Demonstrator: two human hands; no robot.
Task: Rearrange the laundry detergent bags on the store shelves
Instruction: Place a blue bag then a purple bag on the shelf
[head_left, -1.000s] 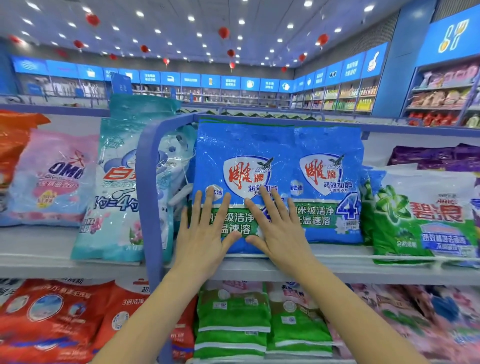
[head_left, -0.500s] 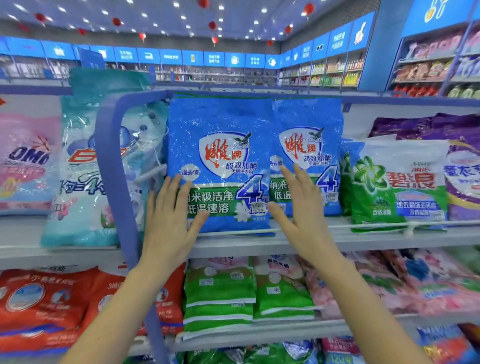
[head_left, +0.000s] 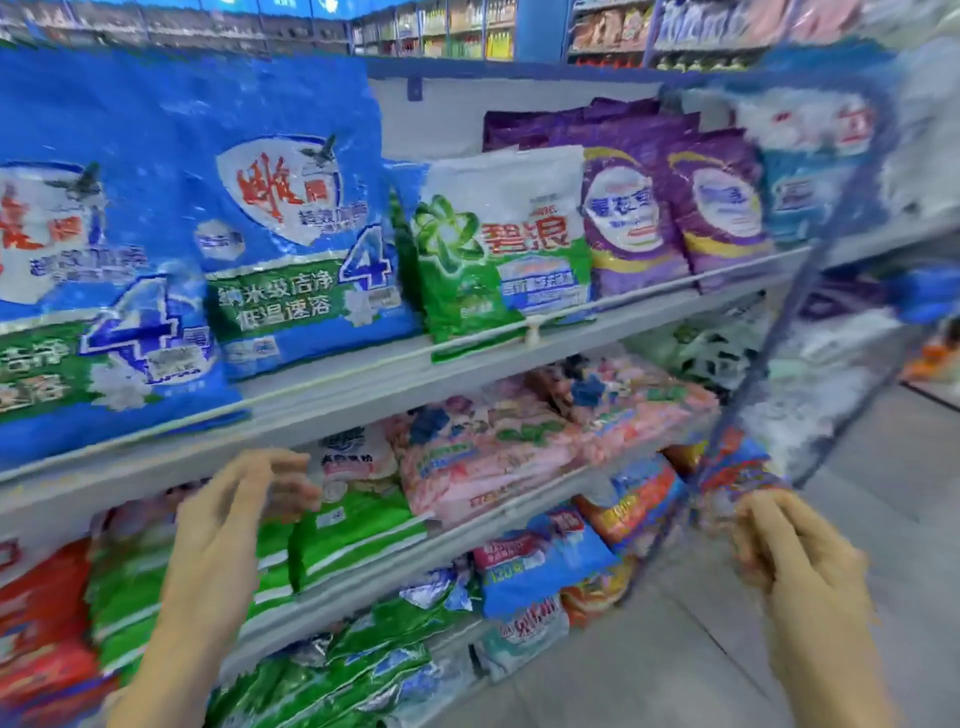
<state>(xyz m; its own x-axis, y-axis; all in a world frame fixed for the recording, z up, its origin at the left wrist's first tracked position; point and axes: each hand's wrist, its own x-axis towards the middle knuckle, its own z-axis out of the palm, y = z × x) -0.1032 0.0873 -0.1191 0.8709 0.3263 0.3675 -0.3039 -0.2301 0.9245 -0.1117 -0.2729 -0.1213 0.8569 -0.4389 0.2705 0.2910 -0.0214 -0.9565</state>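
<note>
The grey shelves (head_left: 363, 387) hold the detergent bags (head_left: 358, 525): glossy blue bags (head_left: 291, 208) on the upper tier's left, then a crinkled green-and-white bag (head_left: 498, 244) and plump purple bags (head_left: 634, 208), all soft plastic pillows behind a thin rail (head_left: 675, 286). The step seems to be choosing the next bag; the left hand (head_left: 228, 525) and right hand (head_left: 800, 566) hover before the lower tiers, fingers (head_left: 270, 462) loosely together, holding nothing, so next comes a firm grip on slippery film

Detergent bags (head_left: 291, 228) upright on shelf (head_left: 415, 374)
</note>
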